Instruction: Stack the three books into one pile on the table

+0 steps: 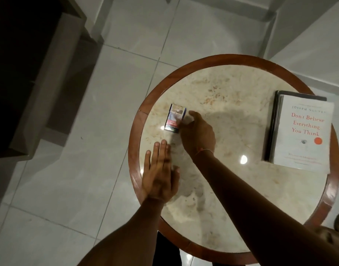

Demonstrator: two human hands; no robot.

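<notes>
Round table (184,72), marble-look top with a reddish wooden rim, standing on a pale tiled floor (126,35).

Right hand (198,134) reaches across to the table's left side. Its fingers curl against the right edge of a small box (174,119) (blue sides, printed face, blurred; could be a carton or a very small book, cannot tell). Fingertips touch the box; whether the grip has closed on it or only rests against it cannot be told. A thin orange thread (204,150) circles the right wrist.

Left hand (161,173) lies just below and to the left of that grip, palm down, fingers straight and together, over the table near the rim. Its grip is released, holding nothing. The fingertips point toward the box and stop short of it.

Books: well to the right of both hands, near the far right rim, sits a pile (297,131). Top one is a white book (304,133) with red lettering, "Don't Believe Everything You Think". A dark book (302,96) shows beneath it along the upper and left edges (how many lie under the white cover cannot be counted). The pile lies flat, slightly askew, apart from both hands.

A lamp's bright glare (243,159) shows on the table between the right forearm and the pile.
</notes>
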